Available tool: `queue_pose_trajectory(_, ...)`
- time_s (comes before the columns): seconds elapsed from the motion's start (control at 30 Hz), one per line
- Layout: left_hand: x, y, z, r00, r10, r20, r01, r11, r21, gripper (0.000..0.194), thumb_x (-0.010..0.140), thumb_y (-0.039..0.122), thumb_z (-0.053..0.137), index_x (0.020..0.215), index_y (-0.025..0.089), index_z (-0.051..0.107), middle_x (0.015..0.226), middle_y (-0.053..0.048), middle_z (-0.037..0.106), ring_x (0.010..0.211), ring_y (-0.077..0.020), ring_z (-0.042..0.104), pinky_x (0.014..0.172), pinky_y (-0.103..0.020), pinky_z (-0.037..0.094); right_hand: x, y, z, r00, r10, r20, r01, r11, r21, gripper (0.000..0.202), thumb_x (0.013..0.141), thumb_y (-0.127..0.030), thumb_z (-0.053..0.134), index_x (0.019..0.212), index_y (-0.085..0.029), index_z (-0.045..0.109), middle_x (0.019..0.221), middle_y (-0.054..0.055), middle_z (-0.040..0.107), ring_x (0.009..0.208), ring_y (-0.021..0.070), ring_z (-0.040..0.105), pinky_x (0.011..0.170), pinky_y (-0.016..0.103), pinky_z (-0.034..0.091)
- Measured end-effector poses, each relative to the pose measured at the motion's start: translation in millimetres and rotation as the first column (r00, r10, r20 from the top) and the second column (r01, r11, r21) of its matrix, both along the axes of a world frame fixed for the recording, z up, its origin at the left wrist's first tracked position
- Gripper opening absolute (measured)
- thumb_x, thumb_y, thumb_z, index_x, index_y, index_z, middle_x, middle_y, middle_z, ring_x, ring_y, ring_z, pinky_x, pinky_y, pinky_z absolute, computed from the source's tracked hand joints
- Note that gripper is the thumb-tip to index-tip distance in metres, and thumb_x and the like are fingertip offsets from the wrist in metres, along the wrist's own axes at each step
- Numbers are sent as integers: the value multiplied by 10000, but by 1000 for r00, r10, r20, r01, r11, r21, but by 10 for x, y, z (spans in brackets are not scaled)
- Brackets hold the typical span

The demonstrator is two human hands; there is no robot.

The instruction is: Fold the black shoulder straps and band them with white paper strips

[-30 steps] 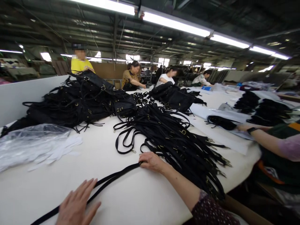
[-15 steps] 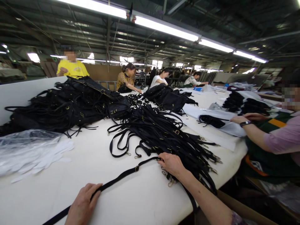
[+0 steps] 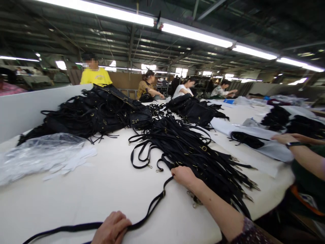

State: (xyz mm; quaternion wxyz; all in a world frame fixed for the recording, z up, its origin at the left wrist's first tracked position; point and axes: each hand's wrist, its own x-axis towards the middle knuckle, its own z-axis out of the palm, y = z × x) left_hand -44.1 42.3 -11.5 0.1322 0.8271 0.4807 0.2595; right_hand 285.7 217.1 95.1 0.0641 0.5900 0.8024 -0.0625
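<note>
One long black strap (image 3: pixel 153 206) with a metal buckle runs slack across the white table between my hands. My left hand (image 3: pixel 111 227), at the bottom centre, is closed around it, and part of the strap trails off to the left. At the near edge of a heap of black straps (image 3: pixel 188 149) with gold-coloured buckles and clips, my right hand (image 3: pixel 185 176) has its fingers closed on the strap's other stretch. My fingertips there are partly hidden.
Black bags (image 3: pixel 101 112) are piled at the back left, more (image 3: pixel 195 108) behind the straps. Clear plastic (image 3: pixel 48 150) and white pieces (image 3: pixel 73 162) lie left. A co-worker's hands (image 3: pixel 284 138) are at a wrapped black item on the right. Several people stand behind the table.
The view has turned left, shifting the scene rightward. The strap between my hands has gone from nearly taut to slack and curved. My left hand sits lower and farther right in view.
</note>
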Motion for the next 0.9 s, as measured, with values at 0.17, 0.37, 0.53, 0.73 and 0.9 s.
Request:
queue_pose_trajectory(0.17, 111, -81, 186, 994, 98, -37, -101, 991, -89, 183, 913, 161, 508, 935, 280, 646, 893, -17, 693, 858, -189, 631, 758, -327, 541, -673, 60, 18, 970, 214, -114, -208, 976, 63, 343, 883, -137, 394, 947, -183, 728, 939, 185, 760, 868, 317, 706, 713, 384, 482)
queue_pose_trajectory(0.37, 205, -107, 122, 988, 149, -41, -152, 986, -67, 213, 861, 127, 534, 960, 275, 649, 914, -42, 689, 869, -215, 619, 746, -358, 520, -1795, -319, -155, 686, 533, -495, -610, 792, 7, 543, 847, -132, 464, 1353, -308, 555, 1323, 16, 672, 1130, 190, 658, 950, 283, 506)
queue_pose_trajectory(0.53, 204, -133, 20, 986, 164, -21, -165, 985, -52, 214, 892, 161, 506, 1009, 281, 639, 920, -60, 679, 880, -222, 615, 759, -371, 541, -1774, -399, -329, 571, 388, -723, -525, 850, 42, 527, 852, -181, 498, 1366, -285, 550, 1396, 27, 617, 1284, 205, 566, 1131, 377, 425)
queue_pose_trajectory(0.73, 236, -81, 48, 987, 150, -59, -151, 989, -8, 197, 899, 163, 492, 959, 271, 645, 868, -59, 685, 822, -219, 628, 699, -364, 562, -1465, -382, -514, 721, 272, -637, -346, 938, 9, 489, 832, -246, 563, 1319, -236, 600, 1388, 75, 621, 1301, 244, 550, 1151, 436, 408)
queue_pose_trajectory(0.9, 240, -62, 1, 979, 185, -84, -184, 983, 15, 197, 886, 147, 498, 951, 279, 630, 881, -56, 687, 830, -225, 629, 703, -370, 568, -1692, -590, -643, 757, 286, -588, -368, 929, -22, 650, 741, -115, 545, 1383, -213, 542, 1487, 95, 526, 1375, 264, 479, 1171, 464, 378)
